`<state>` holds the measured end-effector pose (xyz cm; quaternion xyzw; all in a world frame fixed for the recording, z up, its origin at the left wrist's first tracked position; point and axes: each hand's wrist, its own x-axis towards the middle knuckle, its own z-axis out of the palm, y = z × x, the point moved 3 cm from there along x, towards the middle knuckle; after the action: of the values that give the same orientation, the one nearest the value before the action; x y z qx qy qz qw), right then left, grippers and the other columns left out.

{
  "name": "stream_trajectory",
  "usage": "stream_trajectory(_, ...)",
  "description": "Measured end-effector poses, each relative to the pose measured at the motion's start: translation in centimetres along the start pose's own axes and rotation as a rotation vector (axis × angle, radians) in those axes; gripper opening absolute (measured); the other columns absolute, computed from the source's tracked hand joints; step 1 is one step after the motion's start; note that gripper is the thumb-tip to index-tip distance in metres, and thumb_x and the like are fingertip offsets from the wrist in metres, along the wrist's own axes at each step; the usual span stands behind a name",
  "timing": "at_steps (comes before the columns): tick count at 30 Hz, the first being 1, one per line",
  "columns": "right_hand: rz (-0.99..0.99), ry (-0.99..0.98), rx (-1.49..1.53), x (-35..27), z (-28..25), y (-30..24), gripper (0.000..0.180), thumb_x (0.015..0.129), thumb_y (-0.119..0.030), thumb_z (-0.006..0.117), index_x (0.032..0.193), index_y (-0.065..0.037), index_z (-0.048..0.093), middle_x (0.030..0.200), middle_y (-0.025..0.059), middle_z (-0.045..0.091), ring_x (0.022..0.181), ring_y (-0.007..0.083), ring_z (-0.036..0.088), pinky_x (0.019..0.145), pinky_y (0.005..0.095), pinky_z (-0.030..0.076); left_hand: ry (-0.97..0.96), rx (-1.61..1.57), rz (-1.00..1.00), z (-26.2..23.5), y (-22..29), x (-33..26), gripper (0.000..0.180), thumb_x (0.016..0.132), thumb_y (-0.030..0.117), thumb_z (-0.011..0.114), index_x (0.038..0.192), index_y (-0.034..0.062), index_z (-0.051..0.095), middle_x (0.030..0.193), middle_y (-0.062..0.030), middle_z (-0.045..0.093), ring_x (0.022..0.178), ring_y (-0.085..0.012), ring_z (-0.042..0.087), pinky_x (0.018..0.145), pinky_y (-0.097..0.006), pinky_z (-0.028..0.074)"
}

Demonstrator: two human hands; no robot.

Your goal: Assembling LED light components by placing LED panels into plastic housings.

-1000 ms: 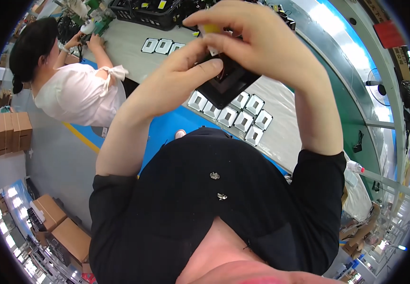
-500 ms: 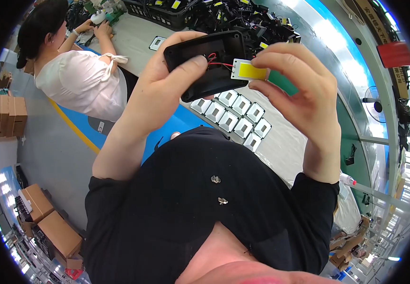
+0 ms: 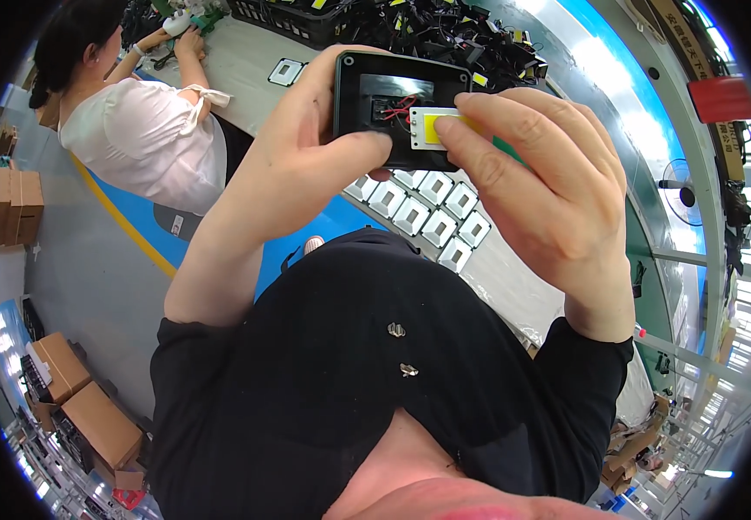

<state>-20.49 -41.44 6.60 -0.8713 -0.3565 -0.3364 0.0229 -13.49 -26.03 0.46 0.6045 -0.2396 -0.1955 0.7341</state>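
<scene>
Two hands [image 3: 293,169] [image 3: 557,186], one housing [image 3: 354,100], one panel [image 3: 423,130]

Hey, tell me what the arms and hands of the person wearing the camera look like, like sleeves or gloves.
Short, plain black sleeves leave both forearms bare. The left hand and right hand are ungloved; no watch or bracelet shows.

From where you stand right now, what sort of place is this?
Likely a factory assembly floor: pale square frames set out on a long bench, a heap of black parts beyond them, and a co-worker at work farther along.
</scene>
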Motion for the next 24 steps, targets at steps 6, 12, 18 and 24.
stream_trajectory(6, -0.036, 0.067, 0.083, 0.2, 1.2, 1.0, 0.031, 0.058, -0.007, 0.072, 0.088, -0.006, 0.068, 0.089, 0.007, 0.063, 0.08, 0.0232, 0.061, 0.066, 0.031, 0.048, -0.127, -0.178, 0.016, 0.7, 0.4, 0.0, 0.048, 0.074, -0.006, 0.045, 0.121, -0.0019, 0.037, 0.104, -0.007, 0.051, 0.093, -0.0098, 0.051, 0.078, -0.025, 0.045)
stream_trajectory(12, 0.009, 0.033, 0.159, 1.5, 2.5, 2.8, 0.03, 0.058, -0.009, 0.072, 0.087, -0.006, 0.068, 0.088, 0.0076, 0.063, 0.079, 0.0232, 0.061, 0.065, 0.0313, 0.048, -0.191, -0.172, -0.015, 0.1, 1.0, 1.8, 0.062, 0.071, -0.001, 0.048, 0.13, -0.0032, 0.031, 0.119, -0.0116, 0.047, 0.111, -0.017, 0.047, 0.096, -0.028, 0.036)
stream_trajectory(18, 0.024, 0.048, 0.117, 1.4, 1.8, 3.0, 0.031, 0.056, -0.007, 0.073, 0.087, -0.006, 0.069, 0.085, 0.0064, 0.064, 0.076, 0.0217, 0.061, 0.064, 0.0287, 0.048, -0.109, -0.215, -0.017, -0.5, 0.4, 2.0, 0.057, 0.074, 0.0, 0.045, 0.129, -0.0028, 0.032, 0.117, -0.0129, 0.049, 0.108, -0.0172, 0.049, 0.093, -0.029, 0.04)
stream_trajectory(24, 0.027, 0.034, 0.062, 0.8, 1.1, 2.3, 0.032, 0.056, -0.007, 0.073, 0.087, -0.006, 0.069, 0.085, 0.0066, 0.064, 0.076, 0.021, 0.061, 0.063, 0.0282, 0.048, 0.094, -0.186, 0.137, -0.6, 0.0, 2.4, 0.029, 0.086, 0.004, 0.054, 0.113, 0.0017, 0.046, 0.096, -0.0035, 0.057, 0.087, -0.0076, 0.055, 0.076, -0.022, 0.047)
